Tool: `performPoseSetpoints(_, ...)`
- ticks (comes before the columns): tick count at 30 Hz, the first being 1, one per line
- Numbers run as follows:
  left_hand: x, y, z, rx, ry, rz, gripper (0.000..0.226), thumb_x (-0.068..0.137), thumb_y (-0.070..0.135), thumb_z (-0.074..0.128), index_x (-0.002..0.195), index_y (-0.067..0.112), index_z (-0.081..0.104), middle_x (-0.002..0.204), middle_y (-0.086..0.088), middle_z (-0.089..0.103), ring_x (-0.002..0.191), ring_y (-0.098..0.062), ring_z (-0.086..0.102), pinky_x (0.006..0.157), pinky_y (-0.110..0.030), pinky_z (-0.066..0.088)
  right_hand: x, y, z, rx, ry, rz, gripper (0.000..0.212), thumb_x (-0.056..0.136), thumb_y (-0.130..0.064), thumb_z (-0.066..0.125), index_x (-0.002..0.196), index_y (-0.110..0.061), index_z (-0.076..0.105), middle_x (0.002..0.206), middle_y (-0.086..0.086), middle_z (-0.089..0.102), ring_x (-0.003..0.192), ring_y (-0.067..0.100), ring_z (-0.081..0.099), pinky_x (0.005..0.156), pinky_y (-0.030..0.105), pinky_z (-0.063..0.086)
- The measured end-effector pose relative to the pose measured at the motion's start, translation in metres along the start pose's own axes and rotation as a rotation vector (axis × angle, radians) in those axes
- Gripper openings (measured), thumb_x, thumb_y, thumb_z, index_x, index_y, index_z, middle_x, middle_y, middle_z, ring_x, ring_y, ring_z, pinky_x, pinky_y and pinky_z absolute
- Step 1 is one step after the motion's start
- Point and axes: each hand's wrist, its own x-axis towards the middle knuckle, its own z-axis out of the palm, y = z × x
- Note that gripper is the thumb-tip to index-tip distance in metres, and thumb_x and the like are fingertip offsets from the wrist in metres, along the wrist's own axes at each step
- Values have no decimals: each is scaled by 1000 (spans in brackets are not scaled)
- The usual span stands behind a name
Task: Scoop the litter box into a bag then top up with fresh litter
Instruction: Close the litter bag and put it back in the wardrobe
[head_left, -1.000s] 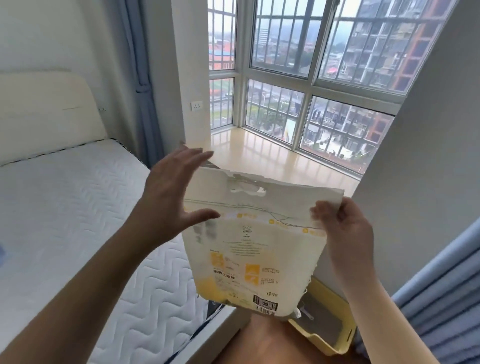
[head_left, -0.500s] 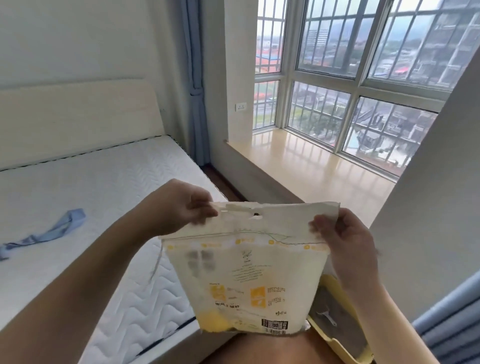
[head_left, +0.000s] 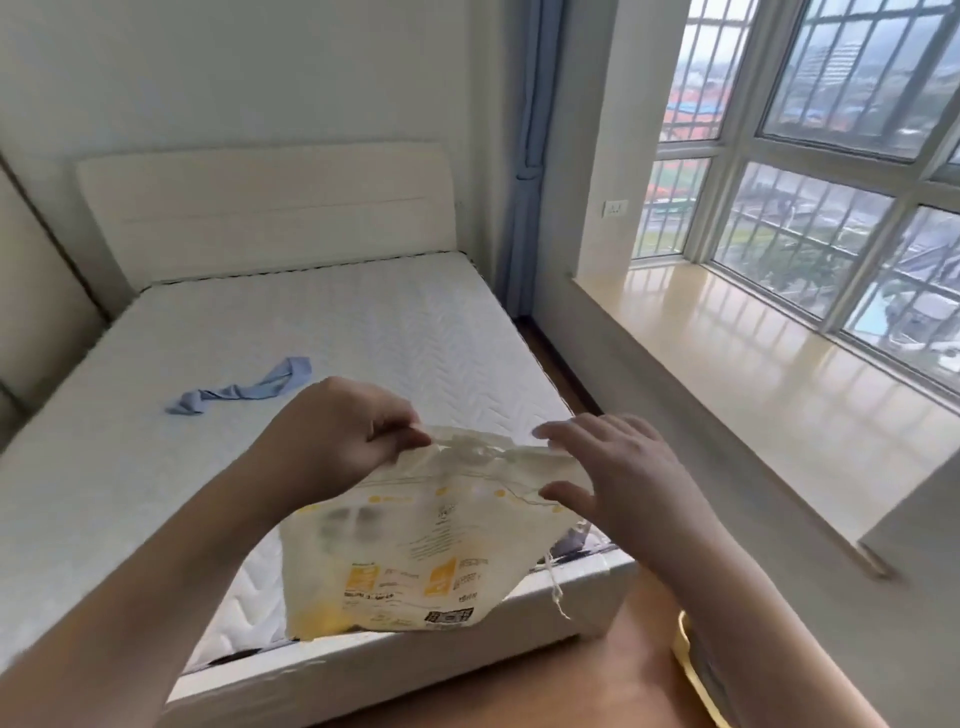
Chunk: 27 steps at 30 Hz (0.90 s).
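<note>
Bag (head_left: 410, 551): my left hand (head_left: 337, 436) pinched its top edge; my right hand (head_left: 618, 478), fingers spread, seemingly just released. Mouth best pulled wide, evenly, for pouring.

Bare white quilted mattress (head_left: 322, 332) on a cream bed frame (head_left: 467, 639), headboard (head_left: 265, 208) at the far edge. Crumpled blue fabric strip (head_left: 244, 387) lies near the mattress's left-middle. Wood floor (head_left: 545, 691) along the bed's near edge.

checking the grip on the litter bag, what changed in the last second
The right hand let go of the bag's top corner and now spreads open beside it. The left hand, open a second ago, pinches the top edge of the litter bag. The bag stayed upright in front of the bed.
</note>
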Motion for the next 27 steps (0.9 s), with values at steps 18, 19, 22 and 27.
performPoseSetpoints(18,-352,-162,-210,633,138,-371,43,90,48,43,73,20,71,66,7,67,60,-19,66,50,-34,53,141,-403,136,283,128,-491,27,69,-17,84,71,-17,56,59,-7,58,51,18,56,53,25,38)
performPoseSetpoints(19,-370,-166,-220,677,148,-398,41,89,45,44,72,19,71,66,7,67,61,-18,65,50,-32,52,145,-426,144,318,131,-517,27,68,-15,84,71,-16,57,59,-6,58,51,19,56,53,26,39)
performPoseSetpoints(22,-420,-177,-249,802,171,-481,34,89,39,45,72,19,67,66,7,63,62,-17,61,50,-28,45,157,-493,160,384,126,-580,26,68,-13,84,71,-15,59,58,-4,58,50,21,56,54,24,38)
performPoseSetpoints(27,-493,-197,-286,890,149,-646,11,83,25,66,79,16,64,72,4,60,65,-18,57,52,-33,47,183,-588,180,499,127,-749,24,70,-12,83,73,-14,60,59,-3,59,51,22,57,53,29,46)
